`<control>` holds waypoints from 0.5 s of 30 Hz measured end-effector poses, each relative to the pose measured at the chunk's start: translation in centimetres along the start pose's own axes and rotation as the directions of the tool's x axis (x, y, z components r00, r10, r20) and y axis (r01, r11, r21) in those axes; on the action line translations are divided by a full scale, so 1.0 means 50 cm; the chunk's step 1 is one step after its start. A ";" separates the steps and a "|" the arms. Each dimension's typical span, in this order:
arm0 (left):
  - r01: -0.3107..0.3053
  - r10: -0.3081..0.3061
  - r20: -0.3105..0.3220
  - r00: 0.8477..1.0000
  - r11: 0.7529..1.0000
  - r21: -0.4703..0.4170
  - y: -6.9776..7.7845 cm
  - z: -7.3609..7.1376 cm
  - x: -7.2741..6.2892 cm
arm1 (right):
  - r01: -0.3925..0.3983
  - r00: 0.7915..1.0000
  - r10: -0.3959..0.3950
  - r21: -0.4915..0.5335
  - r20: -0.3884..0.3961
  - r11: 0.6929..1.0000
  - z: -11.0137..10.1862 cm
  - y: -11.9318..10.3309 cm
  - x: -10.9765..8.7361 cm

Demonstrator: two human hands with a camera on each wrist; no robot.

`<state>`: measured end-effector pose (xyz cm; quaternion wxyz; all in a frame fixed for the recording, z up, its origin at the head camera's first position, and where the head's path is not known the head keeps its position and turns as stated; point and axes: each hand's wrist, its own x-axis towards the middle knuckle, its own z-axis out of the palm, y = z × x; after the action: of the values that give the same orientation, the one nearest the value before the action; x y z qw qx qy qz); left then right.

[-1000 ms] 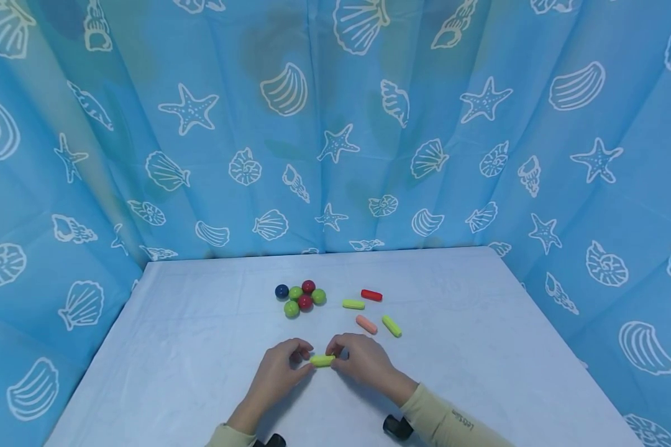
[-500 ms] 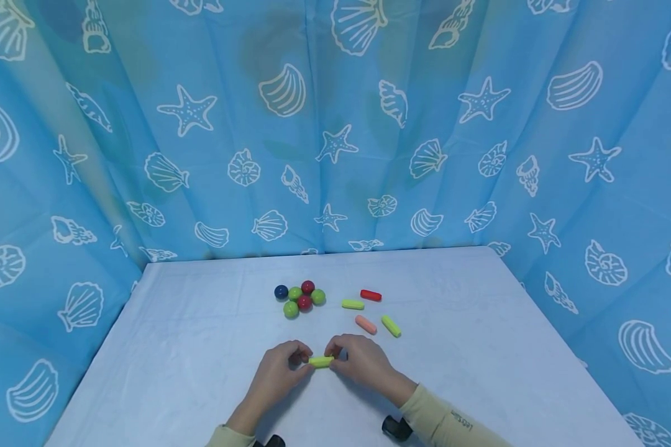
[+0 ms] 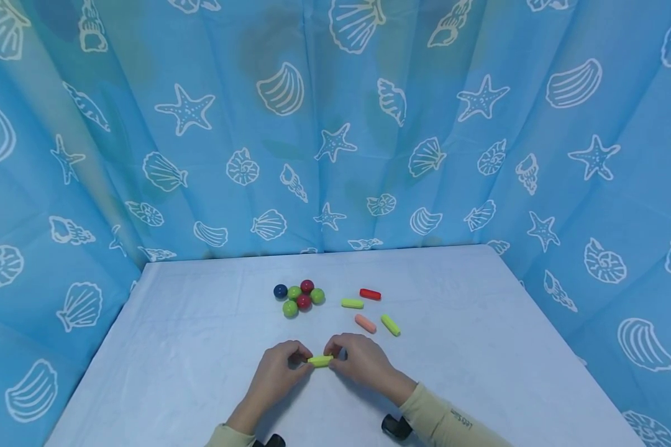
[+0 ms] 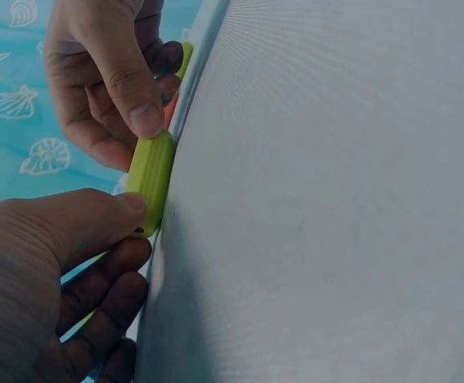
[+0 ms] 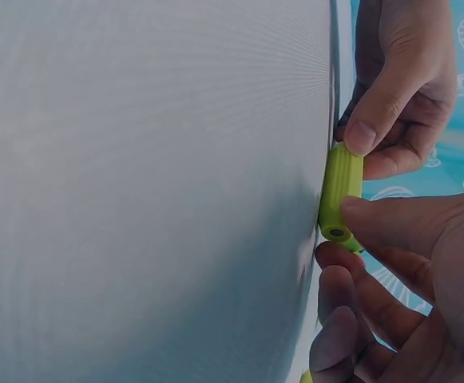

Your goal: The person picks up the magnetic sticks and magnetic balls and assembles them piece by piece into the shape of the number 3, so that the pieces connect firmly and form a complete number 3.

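Note:
A short yellow-green ribbed stick lies level on the white cloth, near the middle of the table in the head view. My left hand pinches its left end between thumb and finger, and my right hand pinches the right end the same way. From the right wrist, a small dark hole shows in the end face of the ribbed stick. The left wrist view shows the left thumb pressed along one end of the stick, with the other fingertips partly hidden behind it.
Beyond the hands lie a red stick, a pink stick and two more yellow-green sticks. To their left sits a cluster of green, dark red and navy balls. A blue shell-print curtain closes off the table's back and sides.

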<state>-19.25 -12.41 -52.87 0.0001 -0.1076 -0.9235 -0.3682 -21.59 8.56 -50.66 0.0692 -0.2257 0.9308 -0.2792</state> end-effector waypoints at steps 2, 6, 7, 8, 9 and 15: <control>0.000 0.000 -0.001 1.000 1.000 0.003 0.000 0.000 0.000 | -0.001 1.000 0.001 0.012 -0.005 1.000 -0.001 0.000 0.001; 0.004 -0.004 0.002 1.000 1.000 -0.005 -0.001 -0.002 0.002 | -0.025 0.999 0.026 0.048 -0.024 0.999 -0.006 0.003 0.007; 0.005 -0.005 0.003 1.000 1.000 -0.008 0.000 -0.003 0.003 | -0.031 0.999 0.033 0.053 -0.032 0.998 -0.007 0.005 0.009; 0.007 -0.007 0.004 1.000 1.000 -0.011 0.000 -0.004 0.003 | -0.040 0.998 0.042 0.059 -0.038 0.997 -0.008 0.006 0.012; 0.008 -0.008 0.006 1.000 1.000 -0.013 0.000 -0.004 0.004 | -0.045 0.998 0.048 0.068 -0.046 0.997 -0.009 0.008 0.014; 0.006 -0.005 0.019 1.000 1.000 -0.013 0.001 -0.004 0.003 | -0.077 0.991 0.087 0.095 -0.106 0.992 -0.010 0.020 0.036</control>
<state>-19.42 -12.49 -52.68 -0.0102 -0.1085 -0.9213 -0.3731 -23.67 8.72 -50.82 0.0394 -0.1679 0.9281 -0.3300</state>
